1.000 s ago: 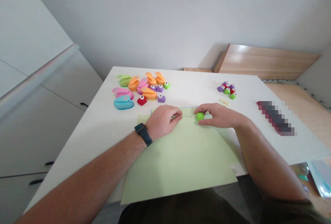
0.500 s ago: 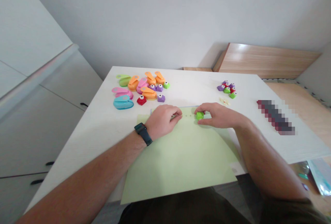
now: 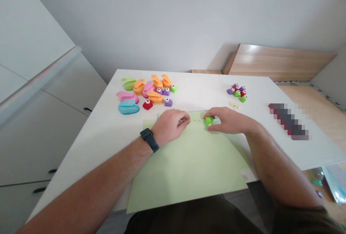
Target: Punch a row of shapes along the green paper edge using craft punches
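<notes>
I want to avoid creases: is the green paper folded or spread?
Mostly spread: the green paper lies open beneath the left hand, both near corners showing. I cannot tell whether its far edge is folded.

Head-worn view; looks forward, down across the table (image 3: pixel 201 91).

White cabinets (image 3: pixel 62 79) with 3 black handles (image 3: pixel 39 190) fill the frame's left side; a pale wall (image 3: pixel 162 21) spans the top. A wooden board (image 3: pixel 281 60) leans at upper right. Below it, right of centre, lies a pixelated dark-red object (image 3: pixel 288 121). A shiny clear bag (image 3: pixel 336 185) sits at lower right.
</notes>
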Action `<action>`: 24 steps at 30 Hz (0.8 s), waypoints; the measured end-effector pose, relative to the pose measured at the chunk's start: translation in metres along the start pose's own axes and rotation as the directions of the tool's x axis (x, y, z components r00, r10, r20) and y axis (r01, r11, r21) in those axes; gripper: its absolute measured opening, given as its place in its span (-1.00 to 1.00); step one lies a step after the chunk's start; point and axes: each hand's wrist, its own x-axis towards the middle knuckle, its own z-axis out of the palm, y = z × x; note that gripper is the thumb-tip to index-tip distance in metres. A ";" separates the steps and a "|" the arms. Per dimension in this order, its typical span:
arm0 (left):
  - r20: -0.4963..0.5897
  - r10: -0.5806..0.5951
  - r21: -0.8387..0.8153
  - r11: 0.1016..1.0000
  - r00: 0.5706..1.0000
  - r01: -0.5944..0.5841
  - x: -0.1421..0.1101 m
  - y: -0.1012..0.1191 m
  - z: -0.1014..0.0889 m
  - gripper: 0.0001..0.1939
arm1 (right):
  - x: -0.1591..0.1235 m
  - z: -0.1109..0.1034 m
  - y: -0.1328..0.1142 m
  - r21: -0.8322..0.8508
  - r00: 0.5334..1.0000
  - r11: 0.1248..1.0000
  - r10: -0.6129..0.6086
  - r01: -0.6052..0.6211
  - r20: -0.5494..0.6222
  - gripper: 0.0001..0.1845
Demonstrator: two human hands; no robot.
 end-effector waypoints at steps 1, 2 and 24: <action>-0.001 -0.001 0.000 1.000 1.000 0.001 0.000 0.000 0.000 -0.87 | 0.000 0.000 0.000 -0.003 1.000 1.000 -0.001 0.001 0.001 -0.57; -0.001 -0.002 0.000 1.000 1.000 0.002 0.000 0.000 0.000 -0.87 | 0.000 0.000 0.000 -0.008 1.000 1.000 -0.002 0.002 -0.001 -0.58; -0.001 0.001 -0.029 1.000 1.000 -0.001 0.000 0.003 -0.001 -0.86 | 0.002 0.003 -0.008 -0.090 0.999 0.995 0.035 -0.038 -0.032 -0.68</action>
